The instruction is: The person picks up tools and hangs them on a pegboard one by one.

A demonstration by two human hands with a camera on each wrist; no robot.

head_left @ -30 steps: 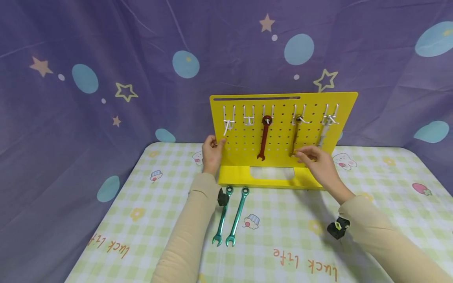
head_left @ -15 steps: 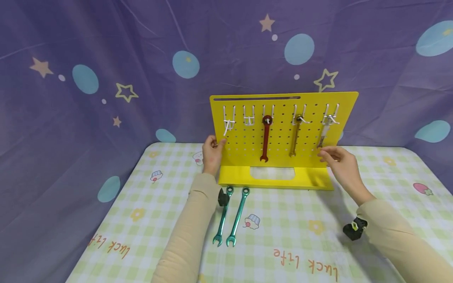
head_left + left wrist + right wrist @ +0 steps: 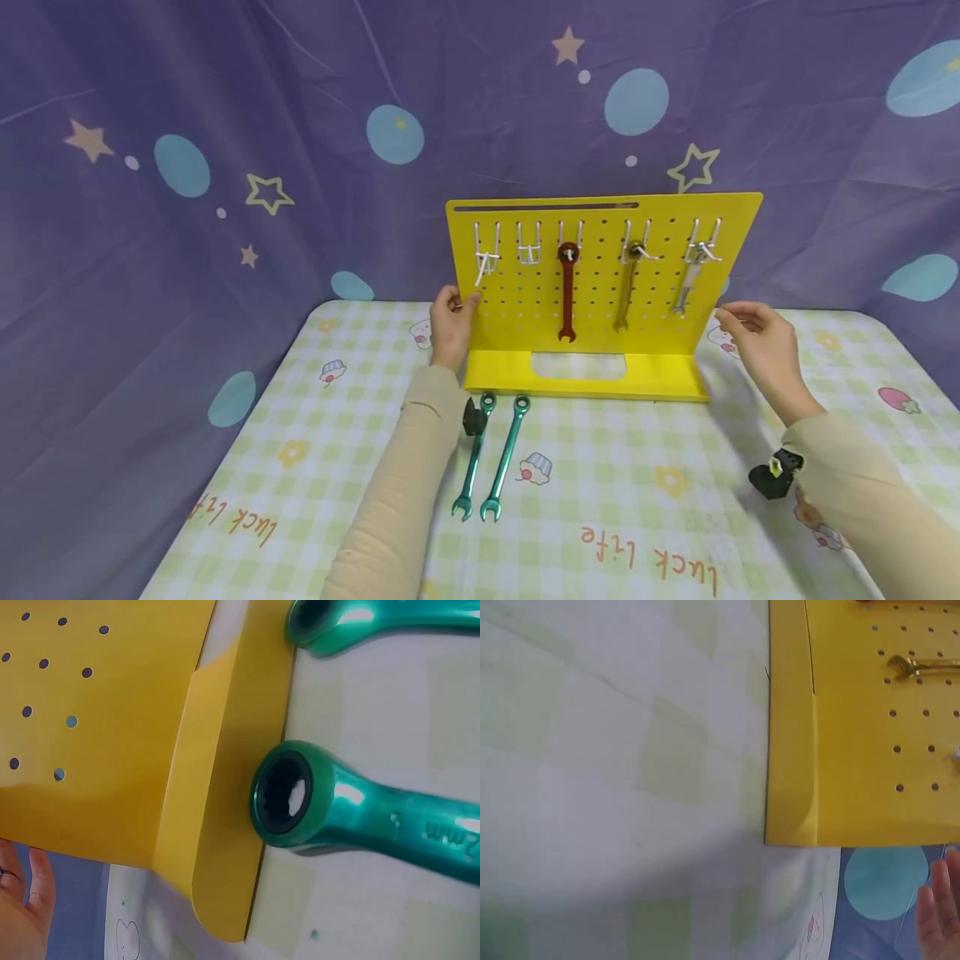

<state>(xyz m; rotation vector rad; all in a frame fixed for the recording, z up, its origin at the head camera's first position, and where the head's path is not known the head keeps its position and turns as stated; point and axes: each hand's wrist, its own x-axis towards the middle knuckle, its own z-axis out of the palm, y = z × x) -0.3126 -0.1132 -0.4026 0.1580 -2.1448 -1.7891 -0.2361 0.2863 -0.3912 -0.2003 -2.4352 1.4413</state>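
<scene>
A yellow pegboard (image 3: 600, 325) stands upright on the table. My left hand (image 3: 452, 329) is at its left edge, thumb in front and fingers behind, pinching the edge. Just beyond the right edge, my right hand (image 3: 765, 346) holds nothing; its fingers (image 3: 943, 907) show fairly straight in the right wrist view. From the board's white hooks hang a red wrench (image 3: 567, 296), a gold wrench (image 3: 626, 296) and a silver wrench (image 3: 687, 283). Two white hooks (image 3: 486, 260) at the left carry nothing. A pair of green ratcheting wrenches (image 3: 506, 458) lies in front of the base.
A checked tablecloth (image 3: 615, 483) with printed pictures covers the table. Behind the board hangs a purple curtain (image 3: 480, 75) with stars and blue ovals. The board's base (image 3: 660, 379) has a raised front lip close to the green wrenches' ring ends.
My right hand has moved rightward, from the gold wrench's lower end past the silver one to beyond the board's right edge. The red wrench now hangs straighter. My left hand has stayed put.
</scene>
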